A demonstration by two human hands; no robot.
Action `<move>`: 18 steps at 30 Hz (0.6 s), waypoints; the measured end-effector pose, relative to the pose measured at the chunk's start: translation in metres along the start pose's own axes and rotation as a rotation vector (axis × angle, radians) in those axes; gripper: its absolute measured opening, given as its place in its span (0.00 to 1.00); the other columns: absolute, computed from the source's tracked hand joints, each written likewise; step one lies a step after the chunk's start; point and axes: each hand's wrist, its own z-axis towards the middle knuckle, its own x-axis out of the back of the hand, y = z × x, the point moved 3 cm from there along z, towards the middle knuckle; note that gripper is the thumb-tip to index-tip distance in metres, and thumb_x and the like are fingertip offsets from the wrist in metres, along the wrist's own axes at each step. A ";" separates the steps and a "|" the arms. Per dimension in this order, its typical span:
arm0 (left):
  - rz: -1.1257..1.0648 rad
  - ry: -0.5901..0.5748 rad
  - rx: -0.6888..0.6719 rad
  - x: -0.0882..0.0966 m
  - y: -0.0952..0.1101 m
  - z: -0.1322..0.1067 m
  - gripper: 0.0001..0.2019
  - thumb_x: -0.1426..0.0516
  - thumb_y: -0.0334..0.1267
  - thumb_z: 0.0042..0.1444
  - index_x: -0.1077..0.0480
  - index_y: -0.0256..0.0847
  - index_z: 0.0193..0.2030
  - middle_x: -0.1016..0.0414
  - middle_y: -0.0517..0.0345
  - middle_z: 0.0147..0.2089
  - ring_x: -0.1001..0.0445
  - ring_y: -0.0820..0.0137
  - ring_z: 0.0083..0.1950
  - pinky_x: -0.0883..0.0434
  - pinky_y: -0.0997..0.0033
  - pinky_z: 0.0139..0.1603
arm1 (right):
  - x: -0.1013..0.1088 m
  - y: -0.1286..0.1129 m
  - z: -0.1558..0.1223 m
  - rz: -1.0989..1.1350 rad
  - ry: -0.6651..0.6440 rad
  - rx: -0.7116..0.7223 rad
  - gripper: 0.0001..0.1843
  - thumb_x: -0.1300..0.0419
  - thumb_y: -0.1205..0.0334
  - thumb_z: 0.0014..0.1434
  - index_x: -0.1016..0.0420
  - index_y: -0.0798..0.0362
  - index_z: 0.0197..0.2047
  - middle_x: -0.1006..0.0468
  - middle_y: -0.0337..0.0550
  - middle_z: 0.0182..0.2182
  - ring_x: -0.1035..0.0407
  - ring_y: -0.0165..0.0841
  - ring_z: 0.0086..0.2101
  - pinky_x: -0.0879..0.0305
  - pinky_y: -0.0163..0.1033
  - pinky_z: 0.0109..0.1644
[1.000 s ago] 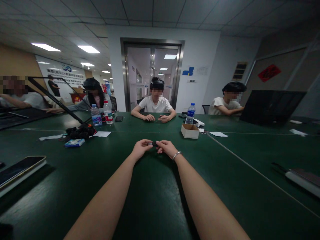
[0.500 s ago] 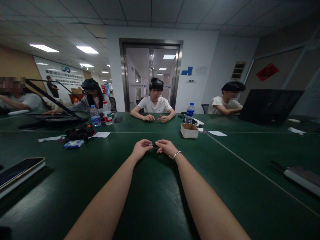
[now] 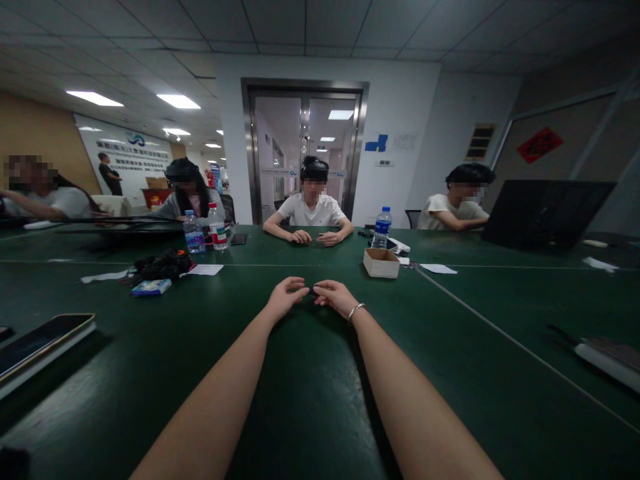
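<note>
In the head view, my right hand [image 3: 337,298] is above the green table, its thumb and fingers pinching a small dark object [image 3: 311,289]. The object is too small and too covered to identify. A silver bangle [image 3: 356,311] circles my right wrist. Facing it from the left is my left hand [image 3: 285,298]. Its thumb reaches forward to the near end of the dark object, and its fingers curve above with a gap to the thumb. Whether the left thumb touches the object I cannot tell.
An open cardboard box [image 3: 381,264] stands beyond my right hand, by a water bottle [image 3: 383,223]. To the left are a blue packet [image 3: 151,287], dark cables [image 3: 163,265] and two bottles. A phone [image 3: 45,343] lies near left. A person [image 3: 313,208] sits opposite.
A silvery piece between my left fingertips has gone from sight, and the left thumb has parted from the fingers. Far left, the dark laptop-like panel has tipped down flat. The view shifted slightly.
</note>
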 end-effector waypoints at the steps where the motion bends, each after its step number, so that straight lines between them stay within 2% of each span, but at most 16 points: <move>1: -0.018 0.011 0.058 0.000 -0.002 0.001 0.19 0.38 0.43 0.44 0.33 0.36 0.42 0.27 0.48 0.40 0.26 0.69 0.35 0.29 0.69 0.36 | 0.000 0.000 0.000 -0.001 0.002 0.002 0.10 0.35 0.67 0.47 0.30 0.59 0.33 0.26 0.40 0.22 0.30 0.26 0.19 0.35 0.26 0.20; 4: 0.027 -0.008 0.153 0.000 -0.006 0.001 0.15 0.41 0.45 0.49 0.32 0.33 0.36 0.27 0.49 0.33 0.28 0.71 0.29 0.31 0.72 0.29 | 0.000 0.000 0.000 -0.015 0.005 -0.003 0.10 0.35 0.68 0.46 0.30 0.59 0.32 0.26 0.41 0.22 0.31 0.25 0.19 0.35 0.25 0.20; 6: 0.083 -0.040 0.101 0.000 -0.005 0.001 0.14 0.40 0.43 0.47 0.31 0.33 0.34 0.27 0.50 0.32 0.28 0.71 0.30 0.32 0.74 0.30 | 0.000 -0.001 -0.001 -0.015 0.005 -0.008 0.10 0.35 0.69 0.46 0.30 0.59 0.32 0.26 0.41 0.23 0.30 0.25 0.20 0.35 0.25 0.21; 9: 0.086 -0.030 -0.017 0.001 -0.004 0.001 0.16 0.36 0.40 0.41 0.31 0.35 0.37 0.27 0.51 0.36 0.28 0.70 0.35 0.31 0.73 0.35 | -0.001 -0.002 -0.001 -0.017 -0.002 -0.009 0.10 0.34 0.69 0.46 0.30 0.59 0.32 0.26 0.40 0.22 0.30 0.25 0.20 0.35 0.25 0.21; 14: 0.042 -0.043 0.063 0.000 -0.007 0.001 0.16 0.38 0.45 0.44 0.31 0.34 0.35 0.28 0.52 0.30 0.29 0.71 0.31 0.31 0.70 0.34 | -0.003 -0.003 -0.002 -0.036 -0.011 -0.002 0.10 0.34 0.69 0.46 0.30 0.59 0.32 0.26 0.40 0.21 0.31 0.25 0.20 0.35 0.25 0.21; 18: 0.108 -0.050 -0.050 0.001 -0.003 0.001 0.17 0.35 0.41 0.39 0.31 0.35 0.35 0.27 0.52 0.34 0.28 0.70 0.35 0.31 0.70 0.38 | -0.002 -0.002 -0.002 -0.041 -0.008 -0.002 0.10 0.35 0.69 0.47 0.30 0.60 0.33 0.26 0.40 0.22 0.30 0.25 0.20 0.35 0.25 0.22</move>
